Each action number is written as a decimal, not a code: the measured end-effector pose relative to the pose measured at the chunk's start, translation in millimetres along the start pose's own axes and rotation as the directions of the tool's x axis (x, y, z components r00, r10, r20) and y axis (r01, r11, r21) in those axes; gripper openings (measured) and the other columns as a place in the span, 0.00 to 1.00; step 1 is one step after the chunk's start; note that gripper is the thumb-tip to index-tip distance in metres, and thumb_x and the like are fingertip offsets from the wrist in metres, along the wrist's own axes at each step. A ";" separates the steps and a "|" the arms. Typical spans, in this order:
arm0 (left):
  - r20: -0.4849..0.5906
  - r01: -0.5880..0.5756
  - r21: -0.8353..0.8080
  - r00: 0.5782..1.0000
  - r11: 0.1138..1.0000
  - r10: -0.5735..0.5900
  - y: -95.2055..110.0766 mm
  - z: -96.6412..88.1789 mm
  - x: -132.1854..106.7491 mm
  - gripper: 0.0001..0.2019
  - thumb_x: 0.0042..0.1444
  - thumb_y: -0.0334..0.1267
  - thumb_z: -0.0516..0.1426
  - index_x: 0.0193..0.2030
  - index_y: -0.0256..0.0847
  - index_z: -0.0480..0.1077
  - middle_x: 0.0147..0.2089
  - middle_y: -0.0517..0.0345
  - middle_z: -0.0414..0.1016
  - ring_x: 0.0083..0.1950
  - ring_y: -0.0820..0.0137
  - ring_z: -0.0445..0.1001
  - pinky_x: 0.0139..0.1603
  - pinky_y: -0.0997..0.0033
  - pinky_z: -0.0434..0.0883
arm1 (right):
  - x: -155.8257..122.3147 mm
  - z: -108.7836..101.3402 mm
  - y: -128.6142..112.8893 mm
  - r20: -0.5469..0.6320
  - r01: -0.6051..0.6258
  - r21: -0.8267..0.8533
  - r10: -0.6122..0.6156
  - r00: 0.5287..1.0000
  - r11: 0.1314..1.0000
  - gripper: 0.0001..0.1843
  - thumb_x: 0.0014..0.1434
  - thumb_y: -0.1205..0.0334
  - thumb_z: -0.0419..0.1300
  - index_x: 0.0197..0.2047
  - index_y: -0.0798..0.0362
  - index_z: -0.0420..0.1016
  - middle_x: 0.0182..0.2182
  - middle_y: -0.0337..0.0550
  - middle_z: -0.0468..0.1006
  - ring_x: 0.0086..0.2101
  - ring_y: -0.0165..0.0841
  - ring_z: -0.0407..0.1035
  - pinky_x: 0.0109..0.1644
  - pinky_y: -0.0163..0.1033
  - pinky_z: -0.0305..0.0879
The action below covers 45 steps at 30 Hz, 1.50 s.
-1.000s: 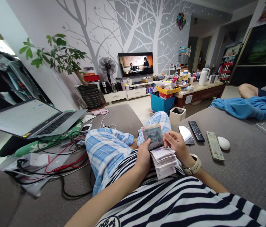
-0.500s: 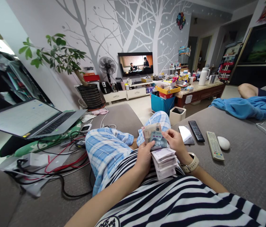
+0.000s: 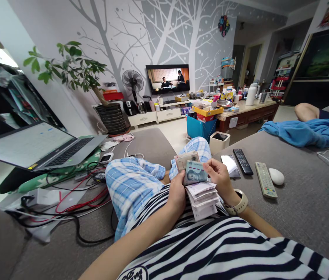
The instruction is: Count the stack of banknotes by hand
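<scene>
Two hands: your left hand (image 3: 177, 193) and right hand (image 3: 219, 177) work close together over your lap.
Left grip: closed around the left side of the paper money, apparently giving the whole bundle one steady support; you cannot see the fingertips behind it.
Right grip: partly closed, its fingertips (image 3: 208, 166) pinching the right edge of a blue-green yuan banknote (image 3: 196, 173); this light hold looks suited to handling one note alone.
Money: the blue-green banknote stands before a tan banknote (image 3: 185, 158), above a thick wad of folded pale slips (image 3: 202, 198) resting against your striped T-shirt (image 3: 211, 249), which seems to help bear its weight.
Change: compared with half a second ago, the blue-green banknote shows more of its printed portrait, and the tan banknote sits lower behind it.
Lap: plaid pyjama trousers (image 3: 132, 186) cover your raised knees just behind the money.
Sofa, right: a smartphone (image 3: 230, 165), black remote (image 3: 242, 161), white remote (image 3: 265, 179) and white mouse (image 3: 276, 176) lie beside you, seemingly kept within reach.
Sofa, left: an open laptop (image 3: 27, 146) sits beyond a tangle of red and black cables (image 3: 85, 200).
Far: a blue crate (image 3: 197, 127), wooden table (image 3: 247, 120) and television (image 3: 167, 79) stand across the room.
</scene>
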<state>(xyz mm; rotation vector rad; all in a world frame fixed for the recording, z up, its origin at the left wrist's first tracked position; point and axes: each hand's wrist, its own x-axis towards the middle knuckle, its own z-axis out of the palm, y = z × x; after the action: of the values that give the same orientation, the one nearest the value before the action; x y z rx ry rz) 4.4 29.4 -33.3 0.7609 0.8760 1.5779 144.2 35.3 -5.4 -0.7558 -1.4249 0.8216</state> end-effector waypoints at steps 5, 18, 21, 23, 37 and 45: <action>0.040 -0.029 0.028 0.999 0.999 0.028 3.3 1.2 -1.3 0.13 0.48 0.46 0.59 0.36 0.40 0.76 0.36 0.55 0.81 0.44 0.61 0.77 0.50 0.60 0.69 | -2.4 -2.3 -3.2 0.024 0.030 -0.017 -0.030 0.999 0.999 0.20 0.61 0.50 0.56 0.22 0.52 0.63 0.19 0.34 0.59 0.22 0.28 0.54 0.27 0.35 0.51; 0.103 -0.053 0.058 0.994 0.997 0.047 7.4 2.9 -3.6 0.12 0.49 0.42 0.58 0.36 0.37 0.77 0.36 0.55 0.80 0.41 0.63 0.76 0.47 0.62 0.69 | -3.6 -0.1 -8.8 0.008 0.027 0.032 -0.028 1.000 0.999 0.15 0.60 0.51 0.58 0.27 0.53 0.67 0.21 0.35 0.63 0.23 0.28 0.56 0.26 0.34 0.53; 0.118 -0.027 0.045 0.993 0.999 0.022 8.5 3.6 -4.5 0.12 0.50 0.41 0.57 0.35 0.37 0.77 0.37 0.55 0.80 0.40 0.64 0.76 0.47 0.63 0.69 | -4.0 -0.5 -9.0 0.012 0.033 0.030 -0.033 0.999 0.999 0.16 0.60 0.52 0.58 0.26 0.53 0.67 0.21 0.35 0.62 0.23 0.28 0.55 0.26 0.34 0.53; 0.117 -0.009 0.032 0.993 0.999 0.006 8.8 3.8 -4.5 0.12 0.50 0.41 0.57 0.34 0.36 0.77 0.36 0.55 0.80 0.39 0.64 0.75 0.47 0.63 0.69 | -4.2 -0.8 -9.0 0.013 0.034 0.030 -0.034 0.999 0.999 0.16 0.60 0.53 0.57 0.25 0.53 0.66 0.20 0.35 0.61 0.23 0.28 0.55 0.26 0.34 0.52; 0.122 -0.023 0.080 0.992 0.997 0.013 7.3 0.3 -2.9 0.12 0.49 0.41 0.57 0.33 0.36 0.77 0.37 0.54 0.80 0.40 0.63 0.75 0.46 0.64 0.69 | -5.5 -3.8 -4.1 0.039 0.050 0.034 -0.052 0.998 0.998 0.17 0.62 0.53 0.56 0.24 0.53 0.65 0.19 0.35 0.60 0.22 0.28 0.55 0.26 0.35 0.51; 0.136 -0.024 0.064 0.991 0.998 0.016 11.2 3.3 -6.6 0.13 0.48 0.42 0.58 0.36 0.35 0.77 0.38 0.52 0.80 0.42 0.61 0.75 0.48 0.61 0.69 | -6.1 -4.7 -4.0 0.051 0.051 0.053 -0.054 0.997 0.997 0.18 0.61 0.52 0.56 0.24 0.53 0.66 0.19 0.34 0.60 0.22 0.28 0.55 0.27 0.35 0.52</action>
<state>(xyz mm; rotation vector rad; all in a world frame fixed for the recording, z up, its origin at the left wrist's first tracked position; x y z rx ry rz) 2.6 22.3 -22.1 0.9149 0.8260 1.5023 149.2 28.2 -5.3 -0.6590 -1.4589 0.8401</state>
